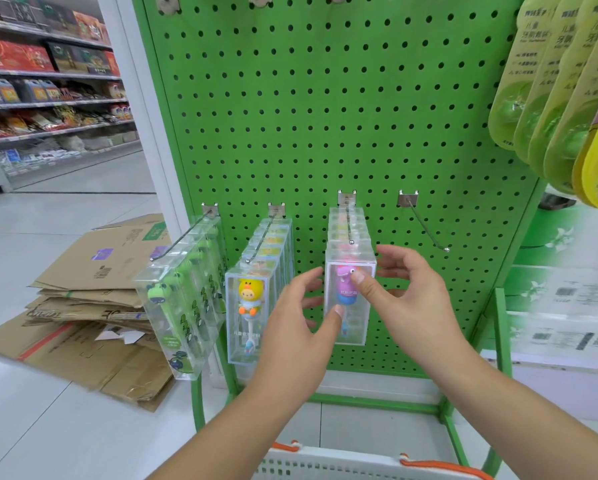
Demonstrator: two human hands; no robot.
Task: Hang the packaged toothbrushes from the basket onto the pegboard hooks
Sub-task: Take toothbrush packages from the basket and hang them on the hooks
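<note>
Along the lower row of the green perforated metal pegboard (pixel 325 116) you have three of the four steel hooks loaded. The leftmost carries clear plastic boxes with green frog-handled toothbrushes (pixel 183 299), the next holds clear boxes with yellow duck-handled toothbrushes (pixel 250 299), and the third holds a row of clear boxes with pink-and-blue dinosaur-handled toothbrushes (pixel 350 292). The bare steel hook (pixel 425 223) toward the pegboard's right edge has nothing on it.

Your left hand (pixel 301 317) and right hand (pixel 404 299) flank the front dinosaur box, which already hangs at the tip of its hook. Each grip is loosely spread: both thumbs touch the box's front face, while the other fingers sit at or just off its sides. Whether those fingers actually press the walls I cannot tell.

I judge the work well advanced, with this box only needing to be squared. The white plastic basket with orange rope handles (pixel 342 462) shows only its rim at the bottom, so what remains inside is hidden.

Flattened brown cardboard cartons (pixel 93 306) lie on the pale tiled floor to the left of the pegboard stand. Stocked store shelves (pixel 48 81) line the aisle beyond, and yellow-green hanging packets (pixel 564 98) crowd the upper right.
</note>
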